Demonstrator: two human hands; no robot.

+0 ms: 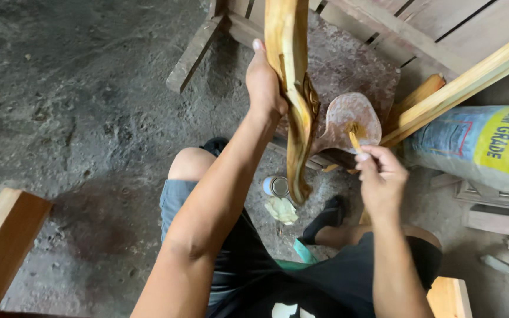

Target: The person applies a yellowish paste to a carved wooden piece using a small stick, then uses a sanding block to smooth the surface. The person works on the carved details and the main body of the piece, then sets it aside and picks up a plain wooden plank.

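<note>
Carved furniture leg held upright for finishing.
We gripped the carved wooden leg (294, 100) in our closed left hand (264, 82); our right hand (381, 176) pinched a small brush (354, 140) just right of it.

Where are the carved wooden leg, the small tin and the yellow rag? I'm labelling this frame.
carved wooden leg (299, 118), head view, on its carved middle.
small tin (277, 186), head view, on its round top.
yellow rag (281, 209), head view, on its crumpled centre.
</note>
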